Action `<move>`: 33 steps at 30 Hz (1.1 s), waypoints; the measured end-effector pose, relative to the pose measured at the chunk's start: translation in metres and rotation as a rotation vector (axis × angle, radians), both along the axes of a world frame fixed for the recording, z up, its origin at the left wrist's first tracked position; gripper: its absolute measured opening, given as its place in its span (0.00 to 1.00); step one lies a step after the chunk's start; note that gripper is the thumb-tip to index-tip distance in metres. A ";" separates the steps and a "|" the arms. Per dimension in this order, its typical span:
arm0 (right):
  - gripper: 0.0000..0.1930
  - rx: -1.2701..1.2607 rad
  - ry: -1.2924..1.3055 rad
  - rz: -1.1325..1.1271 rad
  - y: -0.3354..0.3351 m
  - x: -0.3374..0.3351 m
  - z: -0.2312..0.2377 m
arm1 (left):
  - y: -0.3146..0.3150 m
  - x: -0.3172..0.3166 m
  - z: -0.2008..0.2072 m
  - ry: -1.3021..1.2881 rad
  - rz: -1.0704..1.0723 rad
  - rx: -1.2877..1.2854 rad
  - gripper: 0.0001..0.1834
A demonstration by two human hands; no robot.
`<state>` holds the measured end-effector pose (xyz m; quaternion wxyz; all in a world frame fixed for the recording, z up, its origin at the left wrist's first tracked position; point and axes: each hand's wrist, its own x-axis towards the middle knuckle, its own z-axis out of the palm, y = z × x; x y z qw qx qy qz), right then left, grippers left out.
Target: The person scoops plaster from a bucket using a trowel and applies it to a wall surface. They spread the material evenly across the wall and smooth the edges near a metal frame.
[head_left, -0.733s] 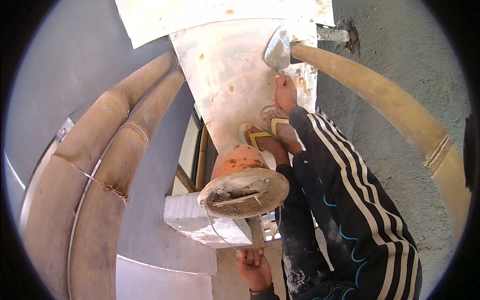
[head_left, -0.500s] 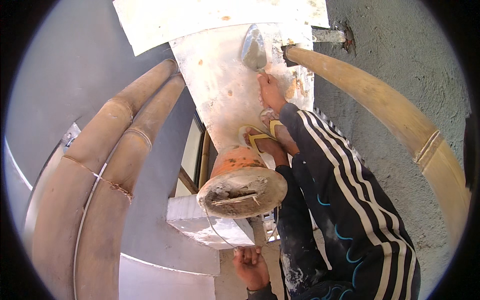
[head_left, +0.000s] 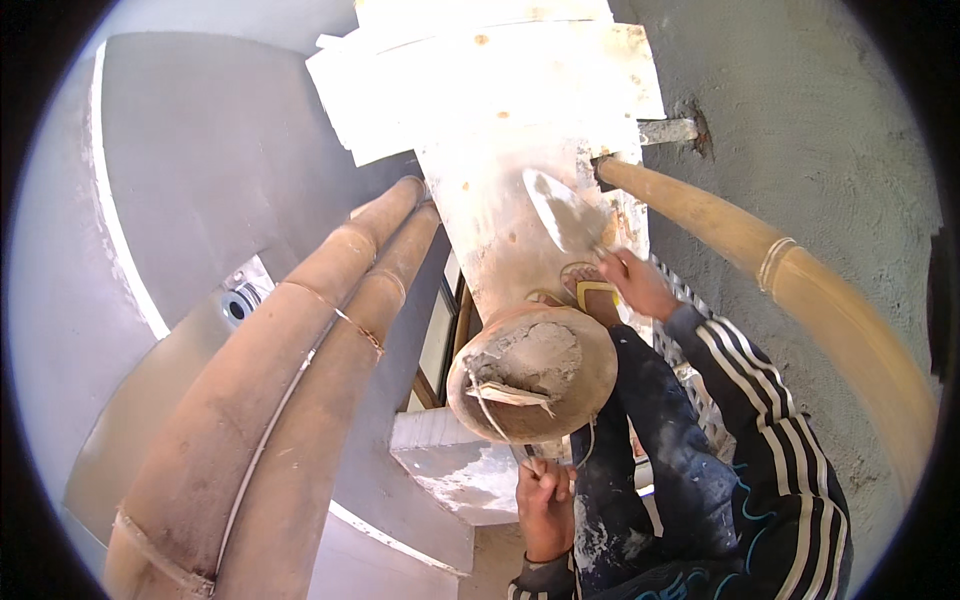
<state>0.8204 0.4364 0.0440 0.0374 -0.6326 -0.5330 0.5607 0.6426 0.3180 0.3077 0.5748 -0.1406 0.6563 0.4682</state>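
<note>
My right hand (head_left: 642,283) is closed around the handle of a pointing trowel (head_left: 568,212), its pale metal blade smeared grey and held above the board, aimed up and left. Close to my body, my left hand (head_left: 546,508) grips the thin cord handle (head_left: 487,408) of a mortar-caked bucket (head_left: 603,385). The bucket's round mouth faces up toward me. Grey mortar (head_left: 540,355) lies inside, along with a splintered stick of wood (head_left: 508,394). Its cord runs from the rim down to my fingers.
I stand on a pale, stained board (head_left: 480,235) in yellow-strapped sandals (head_left: 598,290). Two tied bamboo poles (head_left: 320,290) rise on the left, another bamboo pole (head_left: 720,215) on the right. A rough grey wall (head_left: 850,230) borders the right side. A white ledge (head_left: 450,465) lies below the bucket.
The trowel and my right hand have come nearer to me and right, the blade now pointing up-left. The bucket's mouth shows more of the mortar. The whole view has shifted.
</note>
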 end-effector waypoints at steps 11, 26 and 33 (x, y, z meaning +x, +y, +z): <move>0.19 -0.076 -0.143 0.076 -0.036 0.035 0.092 | 0.109 -0.028 0.025 0.176 -0.752 0.096 0.18; 0.20 -0.414 -0.054 -0.503 0.087 -0.041 0.036 | 0.286 -0.019 0.037 0.370 -0.857 -0.038 0.13; 0.11 -0.307 -0.427 -0.197 0.051 -0.043 -0.036 | 0.337 -0.029 0.058 0.341 -0.643 -0.105 0.13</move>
